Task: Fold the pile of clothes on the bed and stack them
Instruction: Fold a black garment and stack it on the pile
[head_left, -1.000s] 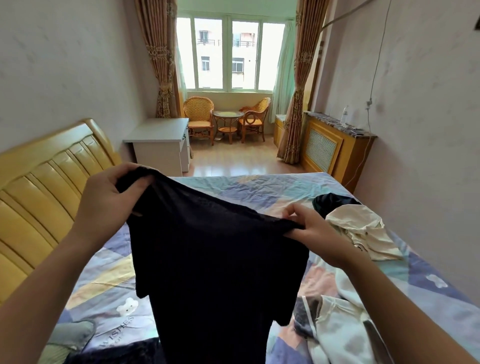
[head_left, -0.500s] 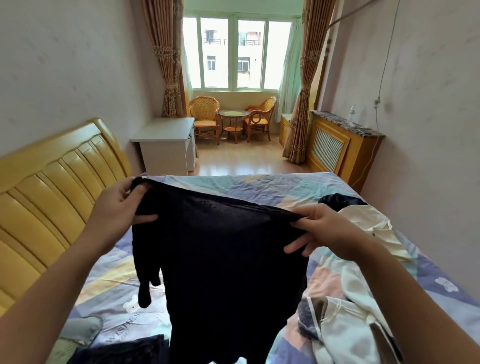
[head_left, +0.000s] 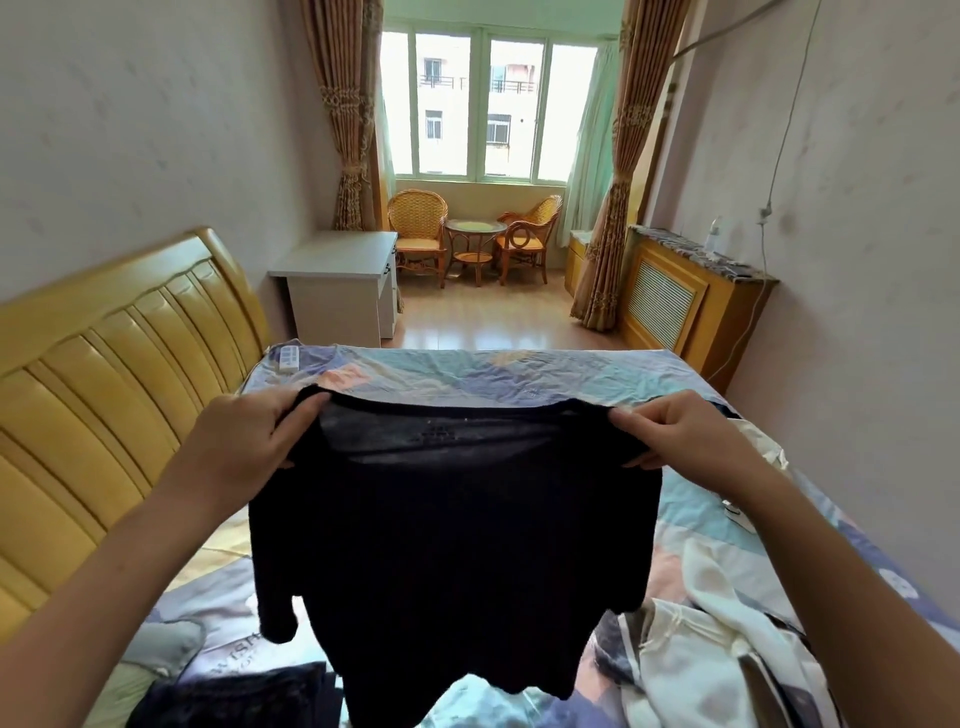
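A black T-shirt (head_left: 452, 551) hangs spread out in the air above the bed (head_left: 519, 371), its body dangling toward me. My left hand (head_left: 244, 441) grips its left shoulder and my right hand (head_left: 675, 441) grips its right shoulder, both at about the same height. White and cream clothes (head_left: 717, 644) lie crumpled on the bed at the lower right. Another dark garment (head_left: 244, 696) lies at the bottom left. The shirt hides the middle of the bed.
A yellow padded headboard (head_left: 104, 395) runs along the left. A white remote (head_left: 289, 358) lies at the bed's far left corner. Beyond the bed stand a white desk (head_left: 337, 280), wicker chairs with a small table (head_left: 475, 244), and a wooden radiator cover (head_left: 680, 296).
Both hands have pulled the black shirt wider and level, the right hand rising and moving right. The shirt now hangs flat and spread instead of bunched and slanted.
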